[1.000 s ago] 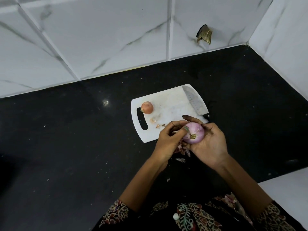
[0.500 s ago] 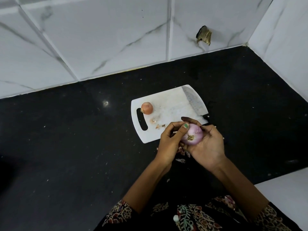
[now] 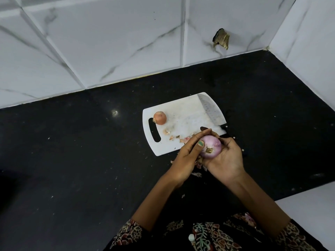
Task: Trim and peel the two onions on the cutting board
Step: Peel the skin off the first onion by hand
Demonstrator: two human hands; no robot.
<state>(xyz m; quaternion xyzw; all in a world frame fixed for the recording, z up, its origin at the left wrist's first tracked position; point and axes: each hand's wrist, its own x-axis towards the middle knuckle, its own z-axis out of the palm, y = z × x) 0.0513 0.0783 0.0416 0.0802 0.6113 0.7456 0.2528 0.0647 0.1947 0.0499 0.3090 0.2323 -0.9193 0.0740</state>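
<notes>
both hands meet around the purple onion (image 3: pixel 211 146), holding it in the air just over the near right corner of the cutting board (image 3: pixel 183 113). the right hand (image 3: pixel 225 158) cups the purple onion from the right and below, fingers curled round its far side. the left hand (image 3: pixel 187 154) grips it from the left, thumb laid on the near face with a green-painted nail showing, fingers arched over the top. the purple onion's root end faces the camera, and most of its surface looks smooth and pale purple.

loose bits of peel (image 3: pixel 199 164) hang or lie under the hands; whether they are attached to the onion cannot be told. more skin scraps (image 3: pixel 174 137) lie on the board near its front edge.

the second onion (image 3: pixel 159 117), orange-brown and with its skin on, sits on the board's left part, just beside the handle slot (image 3: pixel 154 130). the knife (image 3: pixel 211 110) lies along the board's right edge, blade flat, its dark handle partly hidden behind the hands.

the board rests on a black counter (image 3: pixel 72 160) flecked with small crumbs. white marble-veined tiles (image 3: pixel 108 42) rise behind, with a broken hole (image 3: pixel 221 38) in one of them. patterned sleeves (image 3: pixel 126 234) show at the bottom.
</notes>
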